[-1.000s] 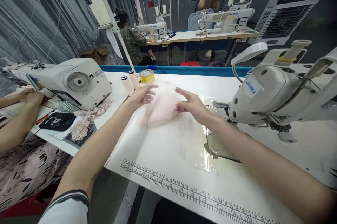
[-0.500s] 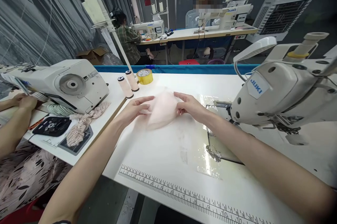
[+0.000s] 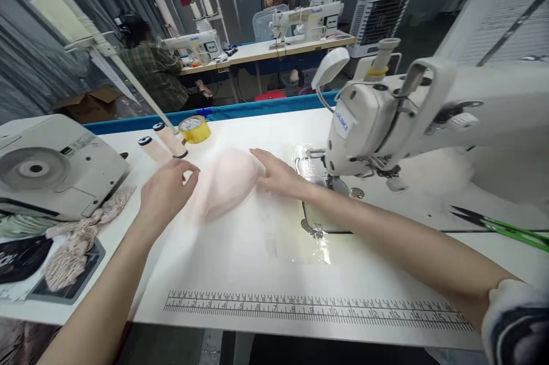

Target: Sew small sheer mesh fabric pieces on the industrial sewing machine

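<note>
A pale pink padded cup lies on the white table, blurred by motion. My left hand hovers at the cup's left side with its fingers curled and apart, holding nothing that I can see. My right hand lies flat against the cup's right edge, fingers stretched out. The white Juki sewing machine stands just right of my right hand, its needle plate under my right forearm.
Two thread spools and a yellow tape roll stand behind the cup. Another sewing machine and lace scraps sit at left. Green-handled scissors lie at right. A printed ruler runs along the front edge. A person sews at the back.
My view has swung to the right. My left hand has come off the cup and drawn back to the left. My right hand has flattened against the cup's right edge.
</note>
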### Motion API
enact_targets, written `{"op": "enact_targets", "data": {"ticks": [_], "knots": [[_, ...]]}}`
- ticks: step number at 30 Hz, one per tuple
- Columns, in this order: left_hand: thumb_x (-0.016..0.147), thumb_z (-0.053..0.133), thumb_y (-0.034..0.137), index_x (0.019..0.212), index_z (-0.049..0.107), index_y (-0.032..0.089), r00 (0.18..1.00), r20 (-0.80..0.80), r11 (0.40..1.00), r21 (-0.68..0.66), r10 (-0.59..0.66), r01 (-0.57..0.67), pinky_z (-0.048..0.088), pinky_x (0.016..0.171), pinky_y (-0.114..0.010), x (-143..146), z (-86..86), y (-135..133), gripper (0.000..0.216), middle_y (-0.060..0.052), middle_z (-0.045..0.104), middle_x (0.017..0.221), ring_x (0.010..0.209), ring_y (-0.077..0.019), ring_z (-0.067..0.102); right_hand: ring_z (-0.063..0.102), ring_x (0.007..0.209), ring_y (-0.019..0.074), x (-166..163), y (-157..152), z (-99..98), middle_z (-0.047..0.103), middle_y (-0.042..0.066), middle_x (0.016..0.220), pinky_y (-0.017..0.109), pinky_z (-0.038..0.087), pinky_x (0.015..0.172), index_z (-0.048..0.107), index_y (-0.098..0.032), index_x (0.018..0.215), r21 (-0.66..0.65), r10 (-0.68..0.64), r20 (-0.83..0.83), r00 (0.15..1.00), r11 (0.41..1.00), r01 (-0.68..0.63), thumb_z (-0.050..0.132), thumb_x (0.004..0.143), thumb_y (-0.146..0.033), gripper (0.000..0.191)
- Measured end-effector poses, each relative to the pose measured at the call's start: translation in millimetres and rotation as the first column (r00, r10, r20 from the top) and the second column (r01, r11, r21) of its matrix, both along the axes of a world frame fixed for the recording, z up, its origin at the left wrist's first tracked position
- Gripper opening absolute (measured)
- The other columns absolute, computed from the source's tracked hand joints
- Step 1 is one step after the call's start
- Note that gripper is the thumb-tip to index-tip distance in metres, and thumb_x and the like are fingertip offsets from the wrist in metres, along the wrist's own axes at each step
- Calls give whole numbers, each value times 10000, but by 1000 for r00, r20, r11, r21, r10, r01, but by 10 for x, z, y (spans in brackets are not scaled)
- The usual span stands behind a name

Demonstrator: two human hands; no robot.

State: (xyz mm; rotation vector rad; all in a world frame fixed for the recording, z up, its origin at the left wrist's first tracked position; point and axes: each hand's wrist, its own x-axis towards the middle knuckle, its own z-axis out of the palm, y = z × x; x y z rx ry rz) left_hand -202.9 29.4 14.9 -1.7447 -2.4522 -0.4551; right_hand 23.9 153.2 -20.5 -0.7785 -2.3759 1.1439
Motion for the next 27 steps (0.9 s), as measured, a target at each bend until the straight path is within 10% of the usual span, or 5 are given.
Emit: {"op": "enact_targets", "data": {"ticks": [5, 10, 15, 22, 27], "knots": [[953, 374, 488, 1275, 572, 214, 867, 381, 946, 164, -322, 280, 370, 1084, -362, 239, -52, 464, 467, -61, 551, 1368, 1273, -238, 490, 356, 1369, 302, 84, -125, -67, 208, 81, 1578, 456, 385, 1087, 291, -154, 1488, 170, 48, 69, 996, 984, -59, 457, 759, -65, 753], [991, 222, 533, 1324, 554, 146, 877, 447, 982, 16, -175, 188, 314, 1131, -500, 316, -56, 729, 609, -94, 526, 1394, 1307, -303, 470, 518, 1235, 297, 459, -364, -11, 171, 91, 1584, 384, 532, 872, 248, -161, 1507, 252, 82, 145, 986, 961, -117, 462, 764, -96, 776], [985, 297, 490, 1390, 485, 266, 952, 256, 949, 303, -167, 85, 258, 1138, -587, 366, -16, 506, 499, -17, 451, 1466, 1352, -331, 400, 640, 1033, 195, 1297, -699, 37, 598, 16, 1313, 271, 524, 643, 621, -196, 1203, 387, 195, 172, 965, 888, -249, 438, 795, -42, 473], [849, 561, 320, 1355, 513, 418, 698, -347, 607, 345, -626, 716, 389, 1017, -607, 800, -179, 64, 517, -31, 691, 1159, 1053, -349, 639, 635, 999, 239, 2594, -207, 172, 688, 68, 1117, 340, 503, 736, 688, -165, 1053, 716, -512, 329, 794, 683, 145, 393, 815, 10, 418], [866, 587, 223, 1388, 486, 323, 451, -340, 387, 241, -825, 890, 503, 879, -412, 1590, -208, 41, 541, -12, 734, 1019, 875, -237, 688, 634, 1005, 280, 2945, 346, 187, 588, 49, 1327, 305, 423, 592, 701, -211, 1068, 714, -555, 401, 728, 687, 131, 458, 840, -37, 376]]}}
